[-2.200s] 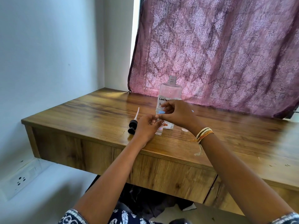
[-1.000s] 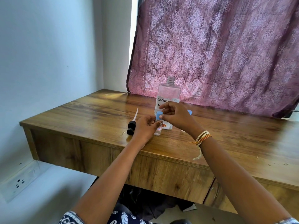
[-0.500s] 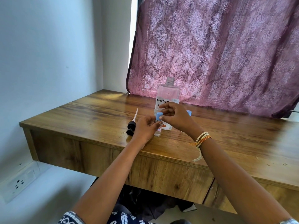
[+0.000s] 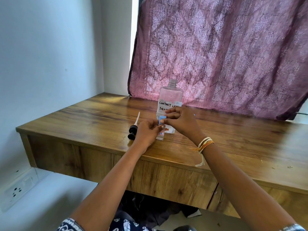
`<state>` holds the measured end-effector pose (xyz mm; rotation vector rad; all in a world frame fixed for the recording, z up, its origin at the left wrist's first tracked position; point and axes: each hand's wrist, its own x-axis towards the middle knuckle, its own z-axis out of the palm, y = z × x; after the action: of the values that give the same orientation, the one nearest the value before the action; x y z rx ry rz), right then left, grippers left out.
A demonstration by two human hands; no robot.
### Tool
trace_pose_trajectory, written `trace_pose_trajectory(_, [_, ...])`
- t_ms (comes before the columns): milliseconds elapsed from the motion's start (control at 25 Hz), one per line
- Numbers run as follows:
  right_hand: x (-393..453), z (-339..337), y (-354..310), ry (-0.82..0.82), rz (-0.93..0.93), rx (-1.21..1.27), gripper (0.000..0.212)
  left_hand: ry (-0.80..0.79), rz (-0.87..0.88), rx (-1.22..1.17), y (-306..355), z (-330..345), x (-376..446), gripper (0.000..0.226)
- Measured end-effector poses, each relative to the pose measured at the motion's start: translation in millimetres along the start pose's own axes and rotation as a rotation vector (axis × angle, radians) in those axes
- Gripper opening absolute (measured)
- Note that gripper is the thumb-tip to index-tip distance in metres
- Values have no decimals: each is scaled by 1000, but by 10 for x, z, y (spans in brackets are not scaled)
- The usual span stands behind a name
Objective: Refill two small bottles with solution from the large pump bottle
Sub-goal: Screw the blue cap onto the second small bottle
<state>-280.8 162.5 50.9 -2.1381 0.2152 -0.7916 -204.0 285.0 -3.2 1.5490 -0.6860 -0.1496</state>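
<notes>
The small bottle [image 4: 161, 135] is standing upright on the counter [image 4: 93, 120], right in front of the large bottle [image 4: 170, 99], and the left hand [image 4: 147, 134] is curling round it, holding it steady. The right hand [image 4: 180, 121] is pinching the blue cap [image 4: 162, 119] just above the small bottle's top. The large bottle is standing open-necked by the purple curtain [image 4: 216, 50], its handwritten label facing us. The black pump head [image 4: 132, 130] is lying on the counter, just left of the left hand.
</notes>
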Motion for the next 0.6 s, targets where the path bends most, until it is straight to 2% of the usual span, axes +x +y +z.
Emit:
trace_pose_trajectory(160, [-140,80,142,-45,42,18,36,-2,56,-35,-34,1,-9,21])
trace_pose_trajectory(360, [-325,178,298,-232,40,-15,41,27,57,-74,-86,11,6,18])
trace_pose_trajectory(480, [-355,161,315,-148,20,-43,36,5,36,-67,-83,10,5,28])
trace_pose_trajectory(600, [-398,89,351,-41,16,-112,33,-69,64,-53,-71,20,-1,28])
